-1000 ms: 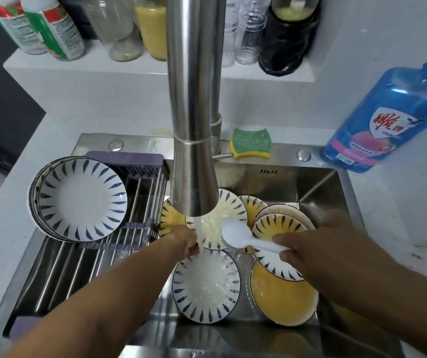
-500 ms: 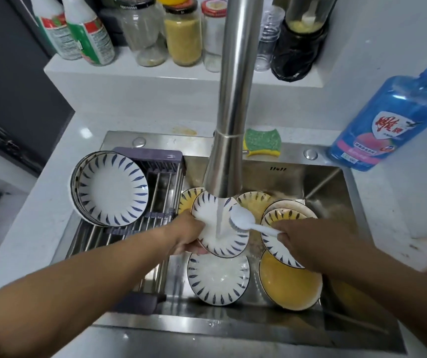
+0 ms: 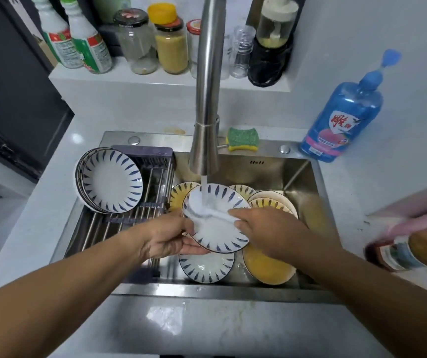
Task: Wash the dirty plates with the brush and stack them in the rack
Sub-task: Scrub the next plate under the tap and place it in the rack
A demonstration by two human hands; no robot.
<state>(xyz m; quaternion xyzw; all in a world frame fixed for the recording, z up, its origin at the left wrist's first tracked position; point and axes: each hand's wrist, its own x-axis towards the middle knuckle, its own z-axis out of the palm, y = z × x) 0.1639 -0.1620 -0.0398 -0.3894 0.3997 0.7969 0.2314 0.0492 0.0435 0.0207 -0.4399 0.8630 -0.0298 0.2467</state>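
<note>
My left hand [image 3: 167,235] grips the left rim of a white plate with blue leaf marks [image 3: 215,233], held tilted under the running tap [image 3: 206,99]. My right hand [image 3: 264,228] holds a white brush [image 3: 207,211] whose head lies on the plate's face in the water stream. Below it another blue-marked plate [image 3: 206,267] lies in the sink [image 3: 297,177], with several yellow-soiled plates [image 3: 266,267] around. Clean plates [image 3: 111,179] lean upright in the rack [image 3: 129,220] on the sink's left side.
A green and yellow sponge [image 3: 243,139] sits on the sink's back rim. A blue detergent bottle [image 3: 341,120] stands at the right. Jars and bottles [image 3: 171,47] line the shelf behind. A pink cloth and a jar [image 3: 408,244] lie on the right counter.
The held plate has risen and tilted toward me under the stream. The brush went from beside the plate onto its face. The view has pulled back.
</note>
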